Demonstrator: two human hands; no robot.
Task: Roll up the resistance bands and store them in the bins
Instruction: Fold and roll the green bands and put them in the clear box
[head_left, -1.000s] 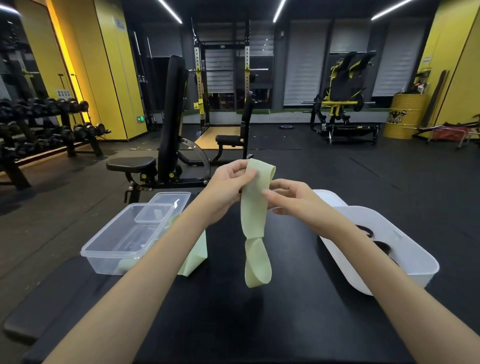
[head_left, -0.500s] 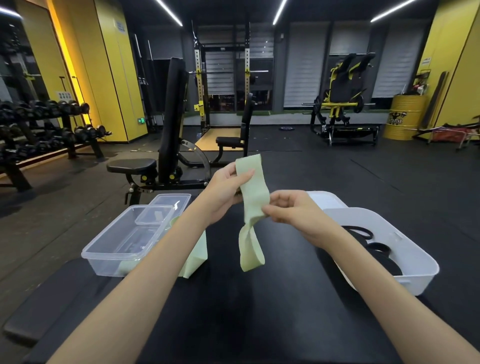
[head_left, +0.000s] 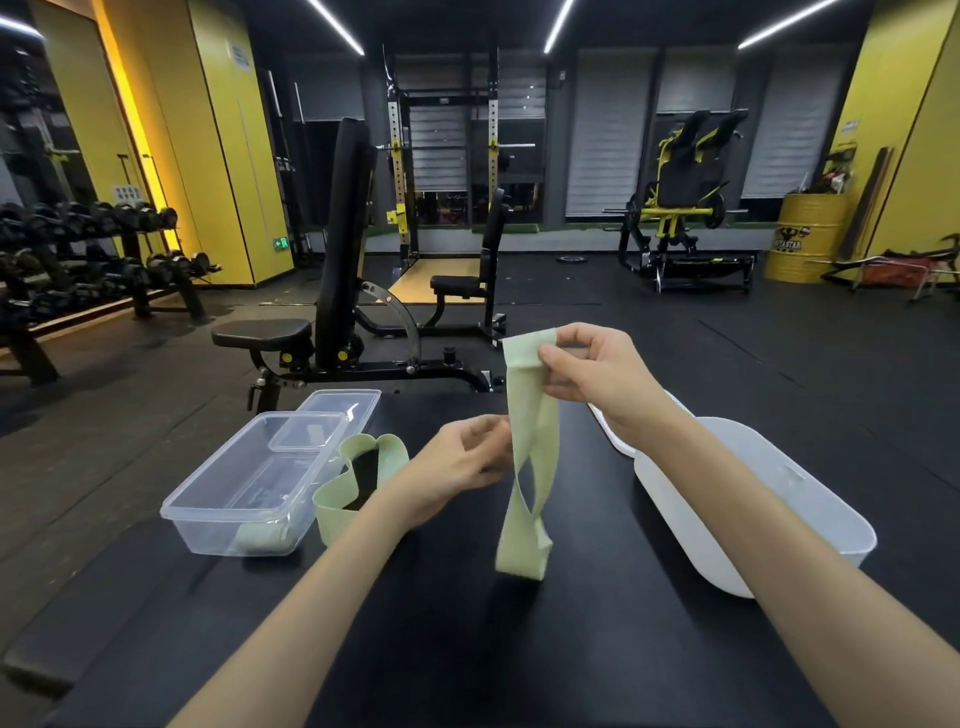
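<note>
- Two grips work one light-green resistance band (head_left: 530, 447), held up over the bench (head_left: 597, 654) between the clear bin (head_left: 218, 538) and the white bin (head_left: 691, 525).
- Step in hand, as judged: straightening the band before rolling. It hangs at full length with a twist at mid-height, and no roll has been started.
- Right grip (head_left: 597, 379): raised, with thumb and fingers closed on the band's top fold, carrying its weight.
- Left grip (head_left: 462, 465): lower, with fingers curled at the band's left edge near the twist. Whether it pinches the band or only touches it cannot be told.
- Band's lower loop: at or just above the bench surface; contact cannot be confirmed.
- Next move, as judged: remove the twist so both layers lie flat together, then start a tight roll from one end. The material looks thin and limp, so keep tension while rolling or the layers may skew.
- Storage: the clear bin already holds one rolled green band (head_left: 262, 538) in its near corner, which makes it the likely destination.
- Remaining work: a second loose band (head_left: 335, 514) lies on the bench against the clear bin's right wall.
</note>
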